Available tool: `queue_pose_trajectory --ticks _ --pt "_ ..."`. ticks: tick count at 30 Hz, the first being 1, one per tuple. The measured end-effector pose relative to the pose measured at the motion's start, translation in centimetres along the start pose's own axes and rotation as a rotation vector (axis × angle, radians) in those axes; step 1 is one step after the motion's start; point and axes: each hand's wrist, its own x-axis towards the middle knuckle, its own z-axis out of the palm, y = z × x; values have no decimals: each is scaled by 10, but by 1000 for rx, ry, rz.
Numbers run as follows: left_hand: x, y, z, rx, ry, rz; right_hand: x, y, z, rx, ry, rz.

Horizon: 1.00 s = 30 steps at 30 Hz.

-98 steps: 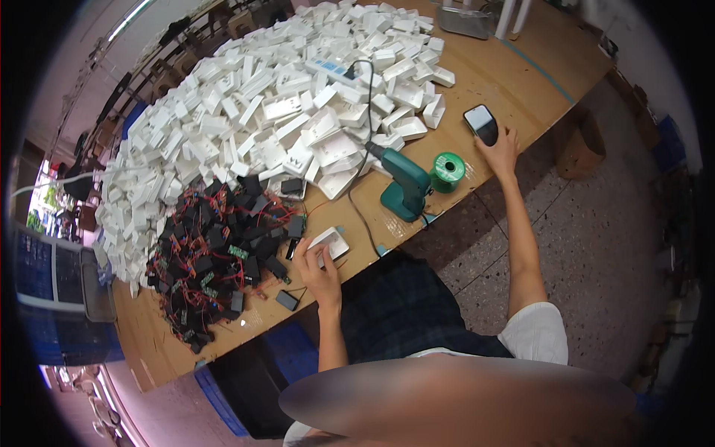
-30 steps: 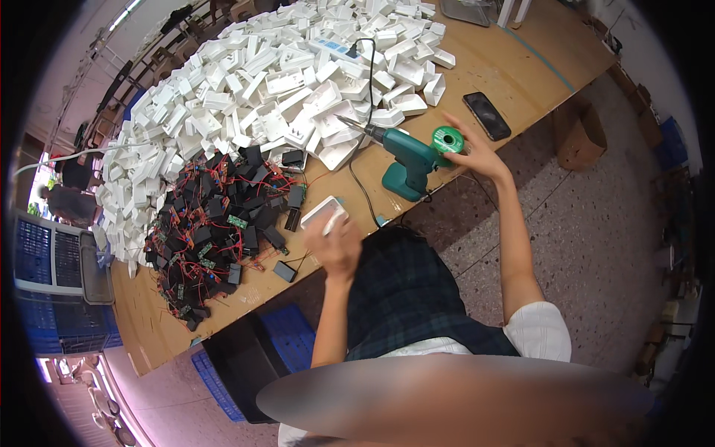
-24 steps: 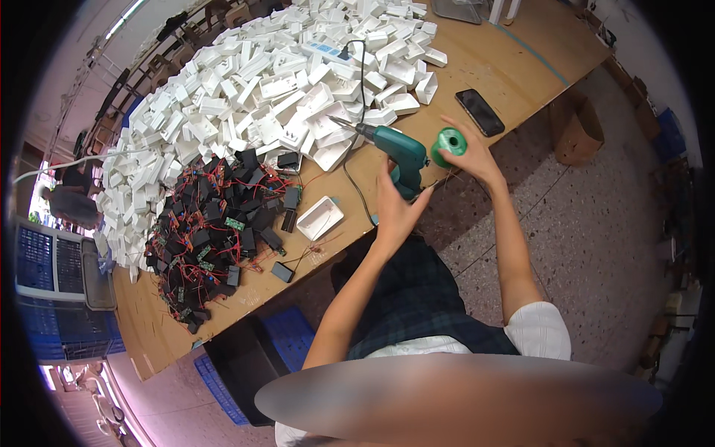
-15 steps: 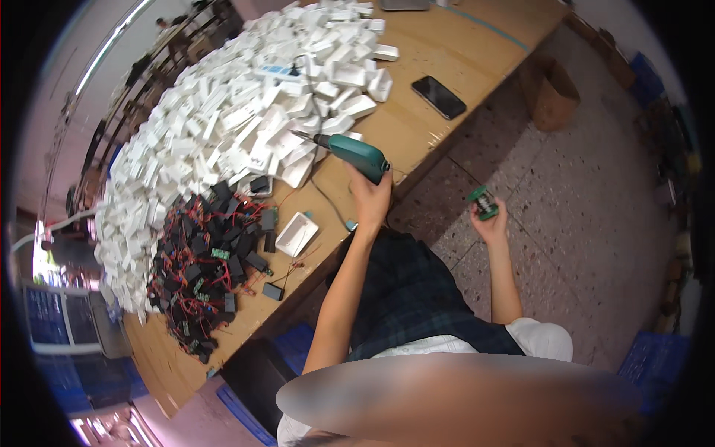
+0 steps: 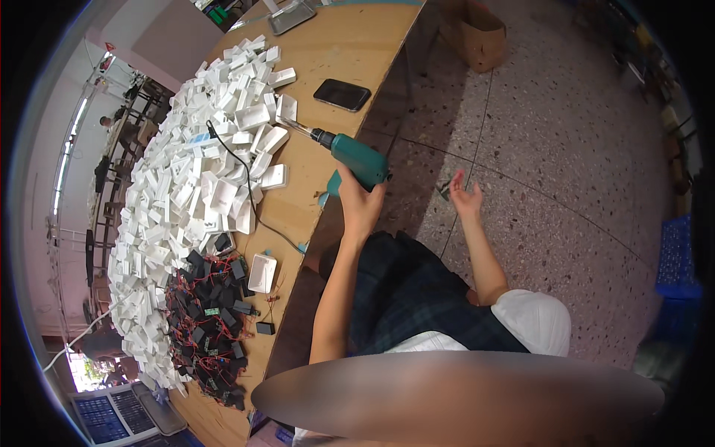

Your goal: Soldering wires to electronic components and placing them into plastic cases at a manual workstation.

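My left hand [image 5: 362, 205] is wrapped round the handle of a green power screwdriver [image 5: 359, 160]. Its long metal bit points up and left, over the table by the edge of a heap of white plastic cases [image 5: 201, 175]. Off the table's side, above the floor, my right hand [image 5: 466, 200] is open with its fingers apart. Just left of those fingers shows a small dark green thing [image 5: 445, 191]; it is blurred, and whether it touches the hand cannot be made out.
Black boxes with red wires [image 5: 208, 328] are heaped on the table [image 5: 298, 156], near one white case [image 5: 262, 273]. A black phone [image 5: 342, 94] and a metal tray [image 5: 292, 16] lie farther off. A black cable [image 5: 252, 197] crosses the white heap. A cardboard box [image 5: 477, 41] stands on the floor.
My right hand has opened; the green spool-like thing it held now appears beside the fingers. The left hand still grips the screwdriver, and the whole view has turned.
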Motion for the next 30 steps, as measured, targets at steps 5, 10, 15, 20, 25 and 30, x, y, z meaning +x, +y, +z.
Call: queue_pose_trajectory --ticks 5,10,15,20,25,30 --pt "6 -3 13 18 -16 -46 36 -53 34 -361 277 -239" --pt "14 -21 -4 -11 66 -97 52 -56 78 -736 494 -66" --pt "22 -21 -27 -74 297 8 65 -67 108 -768 555 -165" --pt "30 -35 -81 -107 491 -52 65 -101 125 -724 631 -205" --pt "25 -52 -137 -74 567 -77 65 -79 151 -1068 225 -41" --pt "23 -89 -129 41 547 -129 57 -74 184 -1182 -12 -447"
